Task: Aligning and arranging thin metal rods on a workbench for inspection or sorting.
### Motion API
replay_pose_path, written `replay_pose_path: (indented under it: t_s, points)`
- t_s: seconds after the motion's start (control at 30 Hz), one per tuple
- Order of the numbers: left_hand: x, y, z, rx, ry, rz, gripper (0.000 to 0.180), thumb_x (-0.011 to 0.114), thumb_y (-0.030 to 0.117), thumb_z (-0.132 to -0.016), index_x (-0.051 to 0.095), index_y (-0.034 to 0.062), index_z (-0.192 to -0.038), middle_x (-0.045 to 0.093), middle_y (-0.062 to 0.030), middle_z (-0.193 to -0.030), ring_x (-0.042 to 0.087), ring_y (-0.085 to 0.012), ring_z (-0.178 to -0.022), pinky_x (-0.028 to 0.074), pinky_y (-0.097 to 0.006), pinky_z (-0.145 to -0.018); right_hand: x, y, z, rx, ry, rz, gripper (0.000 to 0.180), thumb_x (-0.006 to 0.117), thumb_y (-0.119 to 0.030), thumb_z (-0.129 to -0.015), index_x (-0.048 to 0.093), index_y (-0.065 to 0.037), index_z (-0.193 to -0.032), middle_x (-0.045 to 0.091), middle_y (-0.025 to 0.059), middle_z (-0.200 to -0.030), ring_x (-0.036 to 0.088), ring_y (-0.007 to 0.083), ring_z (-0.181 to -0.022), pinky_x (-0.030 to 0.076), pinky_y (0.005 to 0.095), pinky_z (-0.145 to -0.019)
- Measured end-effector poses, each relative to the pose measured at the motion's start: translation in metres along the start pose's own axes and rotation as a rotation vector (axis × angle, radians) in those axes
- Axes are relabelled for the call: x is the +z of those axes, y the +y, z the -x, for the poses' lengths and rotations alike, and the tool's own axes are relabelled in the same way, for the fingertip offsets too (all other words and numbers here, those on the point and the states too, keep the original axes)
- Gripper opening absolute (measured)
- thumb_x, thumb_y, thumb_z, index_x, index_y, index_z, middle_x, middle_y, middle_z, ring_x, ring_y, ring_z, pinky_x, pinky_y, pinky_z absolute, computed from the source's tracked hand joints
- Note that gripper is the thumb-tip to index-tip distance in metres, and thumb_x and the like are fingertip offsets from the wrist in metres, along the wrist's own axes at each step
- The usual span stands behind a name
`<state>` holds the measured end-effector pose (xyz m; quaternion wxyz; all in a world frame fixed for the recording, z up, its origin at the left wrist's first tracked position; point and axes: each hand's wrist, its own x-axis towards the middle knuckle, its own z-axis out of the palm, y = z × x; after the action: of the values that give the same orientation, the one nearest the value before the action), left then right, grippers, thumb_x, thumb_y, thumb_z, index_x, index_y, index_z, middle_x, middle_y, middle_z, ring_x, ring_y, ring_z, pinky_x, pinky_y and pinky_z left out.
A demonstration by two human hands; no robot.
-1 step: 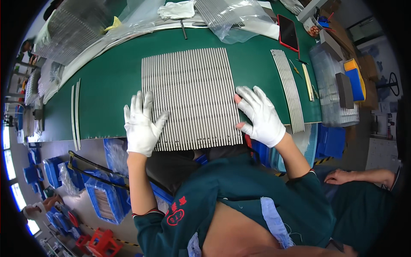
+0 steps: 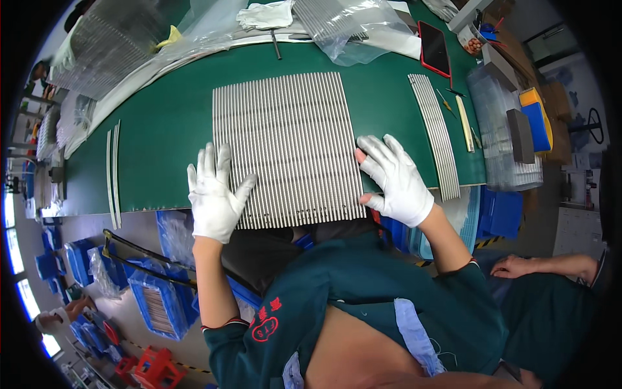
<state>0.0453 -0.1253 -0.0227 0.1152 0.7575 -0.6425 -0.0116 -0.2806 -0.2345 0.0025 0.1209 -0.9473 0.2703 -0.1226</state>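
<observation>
A flat row of thin silver metal rods [image 2: 288, 146] lies side by side across the middle of the bench, small dark holes showing near the front ends. My left hand [image 2: 217, 198], in a white glove, lies along the left edge, fingers spread and thumb over the outer rods. At the right edge is my right hand [image 2: 395, 178], also gloved, its fingers apart and two bare fingertips showing. Its thumb is at the outermost rod. Neither hand is closed around anything.
A smaller row of rods [image 2: 435, 136] lies at right, with a few loose rods [image 2: 113, 172] at left. A red-edged phone [image 2: 434, 48], a screwdriver [image 2: 444, 100] and plastic-wrapped rods [image 2: 343, 26] lie farther back. Another person's hand [image 2: 512, 266] rests at lower right.
Both hands have slid very slightly toward me along the edges of the row, fingers still spread. Nothing else visibly differs.
</observation>
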Motion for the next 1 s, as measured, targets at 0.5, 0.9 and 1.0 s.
replay_pose_path:
  t_s: [0.5, 0.9, 1.0]
  points:
    - [-0.006, 0.019, 0.048, 0.065, -0.06, -0.021, 0.106, 0.068, 0.071, -0.062, 0.039, 0.0142, -0.147, 0.04, -0.0199, -0.148, 0.035, -0.0445, -0.136, 0.025, -0.062, -0.111, 0.014, -0.027, 0.004, -0.026, -0.014, 0.053, 0.103, 0.05, -0.078, -0.072, 0.042, 0.003, -0.134, 0.044, 0.0307, -0.137, 0.044, 0.0471, -0.126, 0.031, 0.0564, -0.109]
    - [-0.005, 0.02, 0.047, 0.071, -0.046, -0.045, 0.105, 0.067, 0.072, -0.062, 0.041, 0.0119, -0.145, 0.042, -0.0205, -0.146, 0.036, -0.0441, -0.135, 0.025, -0.062, -0.11, 0.014, -0.029, 0.001, -0.007, 0.048, 0.007, 0.089, 0.056, -0.07, -0.075, 0.047, 0.002, -0.126, 0.048, 0.0279, -0.133, 0.048, 0.0452, -0.123, 0.035, 0.0554, -0.106]
    - [-0.006, 0.02, 0.048, 0.075, -0.042, -0.051, 0.106, 0.068, 0.072, -0.062, 0.042, 0.0115, -0.145, 0.043, -0.0206, -0.145, 0.036, -0.0445, -0.135, 0.026, -0.062, -0.11, 0.009, -0.023, 0.008, -0.124, -0.03, -0.089, 0.093, 0.06, -0.07, -0.07, 0.044, -0.004, -0.133, 0.048, 0.0223, -0.137, 0.047, 0.0424, -0.126, 0.032, 0.056, -0.108]
